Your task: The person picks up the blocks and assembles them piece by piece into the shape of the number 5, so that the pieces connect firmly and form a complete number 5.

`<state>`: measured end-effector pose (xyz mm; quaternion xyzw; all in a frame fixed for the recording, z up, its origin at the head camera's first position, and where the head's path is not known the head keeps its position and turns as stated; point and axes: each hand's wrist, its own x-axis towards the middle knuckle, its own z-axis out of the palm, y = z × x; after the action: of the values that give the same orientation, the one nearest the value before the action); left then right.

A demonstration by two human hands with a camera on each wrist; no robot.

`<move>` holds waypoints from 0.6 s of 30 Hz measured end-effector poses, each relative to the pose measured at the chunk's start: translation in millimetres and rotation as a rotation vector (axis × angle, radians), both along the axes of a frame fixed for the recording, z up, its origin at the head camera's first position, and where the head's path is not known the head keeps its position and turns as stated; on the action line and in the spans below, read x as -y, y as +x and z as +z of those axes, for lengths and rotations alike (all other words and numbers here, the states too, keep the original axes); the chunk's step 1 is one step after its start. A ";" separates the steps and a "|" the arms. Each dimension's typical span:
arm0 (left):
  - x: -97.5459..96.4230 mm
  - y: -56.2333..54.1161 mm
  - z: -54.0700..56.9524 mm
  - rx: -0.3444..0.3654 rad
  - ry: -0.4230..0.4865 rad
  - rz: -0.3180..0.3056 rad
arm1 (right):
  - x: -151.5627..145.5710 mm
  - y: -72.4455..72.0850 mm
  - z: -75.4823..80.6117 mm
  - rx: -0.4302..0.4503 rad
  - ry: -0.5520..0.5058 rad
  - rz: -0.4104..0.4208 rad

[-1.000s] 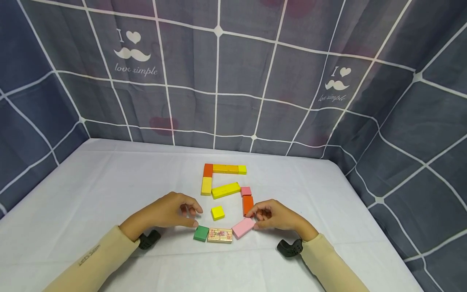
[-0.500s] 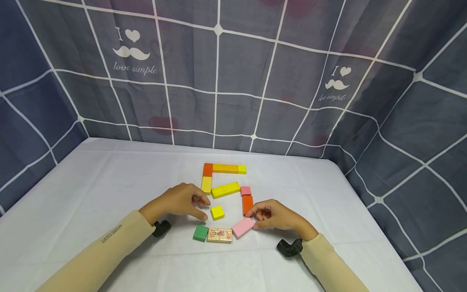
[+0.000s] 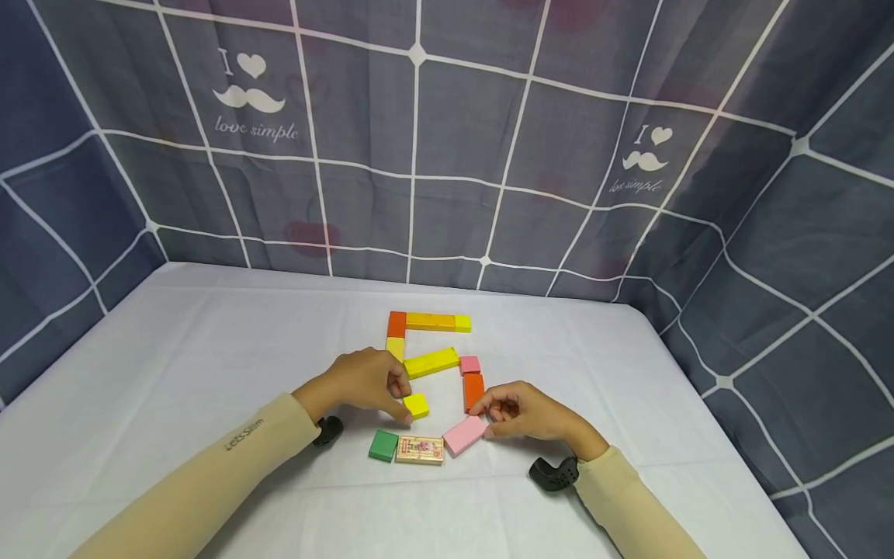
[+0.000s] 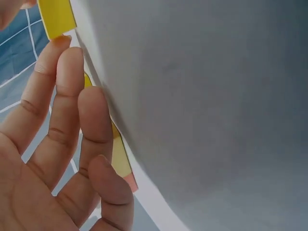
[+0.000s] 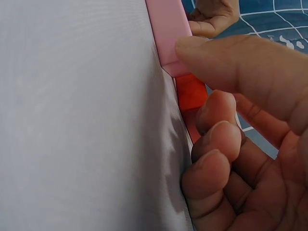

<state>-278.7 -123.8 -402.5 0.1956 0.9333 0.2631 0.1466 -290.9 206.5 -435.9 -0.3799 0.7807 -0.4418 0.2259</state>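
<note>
My left hand (image 3: pixel 366 378) is at a small yellow block (image 3: pixel 417 406), pinching it between thumb and index finger. In the left wrist view the index fingertip meets the end of that yellow block (image 4: pixel 57 18), and the other fingers are extended. My right hand (image 3: pixel 531 411) holds the right end of a pink block (image 3: pixel 465 436) by thumb and index finger. The right wrist view has the thumb against the pink block (image 5: pixel 167 31), with the remaining fingers curled. An orange-red block (image 3: pixel 473 394) lies just beyond the pink one.
A green block (image 3: pixel 383 446) and a patterned block (image 3: pixel 420 450) lie in front. Behind are a long yellow block (image 3: pixel 433 362), a small pink block (image 3: pixel 470 365), a red-orange block (image 3: pixel 396 324) and an amber bar (image 3: pixel 431 321). A checked curtain (image 3: pixel 447 140) encloses the white-covered table (image 3: pixel 230 341).
My left hand has moved right and slightly away from me, from beside the green block to the small yellow block. My right hand stays at the pink block.
</note>
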 end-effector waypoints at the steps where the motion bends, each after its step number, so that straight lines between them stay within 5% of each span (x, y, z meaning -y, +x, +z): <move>1: -1.1 -0.1 -0.1 -0.007 -0.005 -0.001 | 0.3 0.1 0.1 0.001 0.001 -0.002; 18: 7.1 3.9 -1.5 -0.037 -0.023 0.015 | -0.7 -0.6 -1.1 -0.003 -0.010 0.012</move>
<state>-274.9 -130.9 -404.0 0.1917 0.9403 0.2499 0.1292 -291.4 207.2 -437.1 -0.3862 0.7766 -0.4439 0.2254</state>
